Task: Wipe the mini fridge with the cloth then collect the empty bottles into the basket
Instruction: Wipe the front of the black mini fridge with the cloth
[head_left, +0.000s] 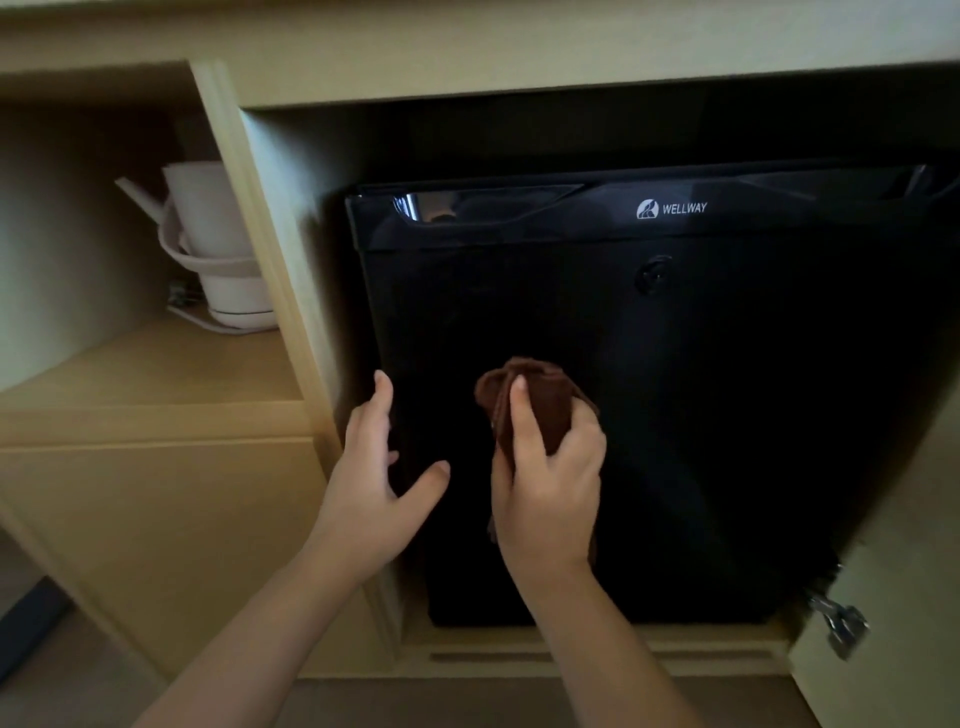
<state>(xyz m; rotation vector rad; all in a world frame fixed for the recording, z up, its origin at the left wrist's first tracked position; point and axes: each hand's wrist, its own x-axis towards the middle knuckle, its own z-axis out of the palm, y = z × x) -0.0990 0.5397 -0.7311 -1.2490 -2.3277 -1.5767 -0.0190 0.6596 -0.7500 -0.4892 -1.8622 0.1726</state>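
A black mini fridge (701, 364) with a WELLWAY logo stands closed inside a pale wooden cabinet bay. My right hand (550, 478) grips a bunched brown cloth (535, 400) and holds it against the lower left part of the fridge door. My left hand (374, 467) lies along the door's left edge, fingers straight and thumb spread, holding nothing. No bottles or basket are in view.
A white electric kettle (218, 244) sits on its base on the shelf (156, 374) in the open compartment to the left. The wooden divider (270, 249) stands between that shelf and the fridge. An open cabinet door with a metal hinge (841, 623) is at lower right.
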